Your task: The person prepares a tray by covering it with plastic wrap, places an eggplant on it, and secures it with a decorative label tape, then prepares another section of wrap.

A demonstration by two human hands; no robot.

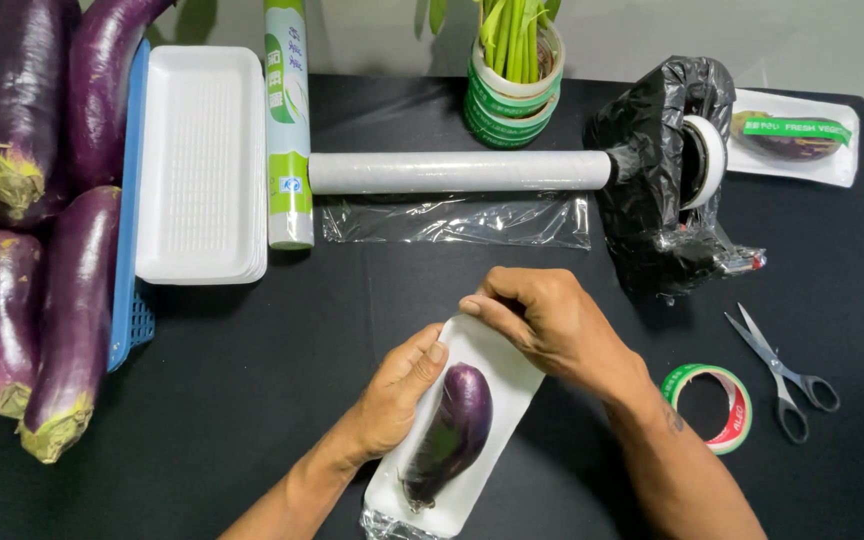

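We see a white tray [482, 370] lying slantwise on the black table [252, 400], near its front edge, with one small eggplant [452, 430] lying lengthwise in it under clear film. Crumpled film shows at the tray's near end.

The left hand [397, 395] rests along the tray's left edge — its grip is a loose, half-closed one, thumb laid on top by the eggplant's upper end, the other fingers curled under or beside the rim, where we cannot see them fully. The right hand [552, 325] sits at the tray's far end; its grip is pinched shut on that end, fingers bent down over the rim and thumb tucked beneath. Whether it pinches film alone or film and tray together we cannot tell.

Behind the hands a roll of cling film [457, 172] lies across the table, a sheet of it pulled out flat towards us. Its right end runs into a dispenser wrapped in black plastic [652, 190]. Well to the right of the tray lie a roll of green-and-red tape [709, 407] and, just beyond it, scissors [782, 370], blades shut. At the far right corner sits a wrapped tray [794, 135] with a green band.

To the left, a stack of empty white trays [202, 165] stands beside a boxed film roll [288, 120], and a blue basket [132, 250] holds large eggplants [72, 320] — several spilling to the table's edge.
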